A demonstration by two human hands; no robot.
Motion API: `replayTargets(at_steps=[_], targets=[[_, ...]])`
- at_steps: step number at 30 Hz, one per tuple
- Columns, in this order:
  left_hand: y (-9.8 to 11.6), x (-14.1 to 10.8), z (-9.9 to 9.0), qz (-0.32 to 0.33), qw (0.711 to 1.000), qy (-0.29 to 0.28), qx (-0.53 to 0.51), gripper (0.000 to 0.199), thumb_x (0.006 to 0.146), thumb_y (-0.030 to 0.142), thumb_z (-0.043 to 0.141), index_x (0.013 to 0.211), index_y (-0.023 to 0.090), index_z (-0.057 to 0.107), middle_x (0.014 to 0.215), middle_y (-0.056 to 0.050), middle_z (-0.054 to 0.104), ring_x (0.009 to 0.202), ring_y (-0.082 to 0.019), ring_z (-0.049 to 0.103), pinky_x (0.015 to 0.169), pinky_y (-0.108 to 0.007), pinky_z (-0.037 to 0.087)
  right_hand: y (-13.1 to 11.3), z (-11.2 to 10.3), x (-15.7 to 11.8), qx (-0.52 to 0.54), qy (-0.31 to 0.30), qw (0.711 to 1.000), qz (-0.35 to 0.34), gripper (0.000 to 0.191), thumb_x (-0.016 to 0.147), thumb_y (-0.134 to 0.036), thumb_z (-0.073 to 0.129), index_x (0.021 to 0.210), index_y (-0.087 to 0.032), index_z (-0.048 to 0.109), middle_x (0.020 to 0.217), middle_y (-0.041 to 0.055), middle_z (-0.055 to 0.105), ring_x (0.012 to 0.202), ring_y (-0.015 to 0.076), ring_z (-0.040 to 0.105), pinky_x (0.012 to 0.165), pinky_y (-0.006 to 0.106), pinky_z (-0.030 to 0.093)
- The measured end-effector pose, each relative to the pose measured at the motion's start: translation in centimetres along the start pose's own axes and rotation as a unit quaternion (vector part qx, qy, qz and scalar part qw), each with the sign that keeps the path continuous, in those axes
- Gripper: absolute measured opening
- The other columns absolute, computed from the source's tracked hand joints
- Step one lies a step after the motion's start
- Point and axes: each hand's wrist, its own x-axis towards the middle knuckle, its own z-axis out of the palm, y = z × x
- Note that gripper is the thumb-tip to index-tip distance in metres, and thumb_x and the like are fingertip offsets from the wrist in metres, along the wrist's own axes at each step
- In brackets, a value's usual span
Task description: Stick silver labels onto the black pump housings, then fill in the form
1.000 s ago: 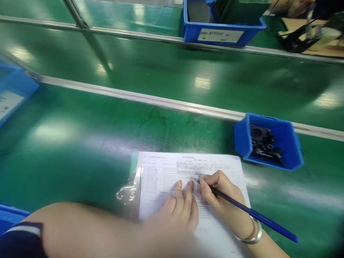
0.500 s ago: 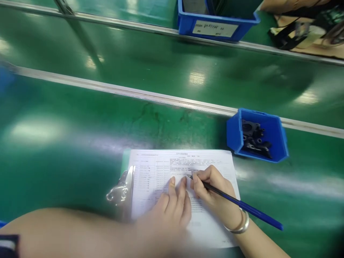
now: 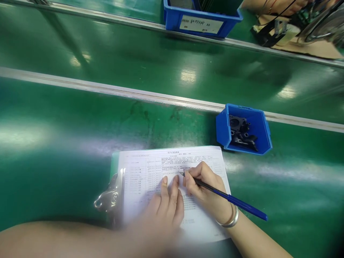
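A printed sheet lies on a clipboard with a metal clip at its left side. My right hand, with a silver bangle at the wrist, is closed round a dark pen with a blue cap on its rear end. The pen's tip touches the paper beside a short line of handwriting. Flat on the sheet, just left of the pen tip, rests my left hand, its fingers slightly apart and holding nothing. The left forearm is blurred and covers the lower left part of the sheet.
Right of the clipboard's far edge stands a small blue bin with black parts inside. A metal rail crosses the green surface. Farther back are a larger labelled blue bin and, at top right, another person's hand near cables and cardboard.
The whole view has shifted, so bins and clipboard appear farther left. More of the other person's hand shows. Both my hands keep nearly the same place on the sheet, and handwriting is clearer.
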Motion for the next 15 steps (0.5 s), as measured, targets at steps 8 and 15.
replayTargets(at_steps=[8,15], targets=[[0.19,-0.12,0.46,0.007,1.000,0.001,-0.006,0.056,0.096,0.050,0.037,0.126,0.007,0.057,0.134,-0.019,0.057,0.116,-0.035,0.058,0.082,-0.040,0.034,0.04,0.07,0.07,-0.008,0.002,1.000,-0.017,0.022,0.090,-0.023,0.049,0.073,-0.025,0.035,0.051,-0.0064,0.052,0.040,0.0107,0.049,0.042,0.022,0.039],[0.17,-0.22,0.31,0.002,1.000,0.012,-0.002,0.056,0.095,0.050,0.037,0.125,0.006,0.057,0.134,-0.020,0.056,0.117,-0.036,0.058,0.082,-0.040,0.034,0.29,0.23,-0.14,0.005,0.017,1.000,0.010,0.021,0.090,-0.025,0.050,0.074,-0.025,0.036,0.050,-0.0060,0.056,0.042,0.0124,0.055,0.044,0.024,0.043]])
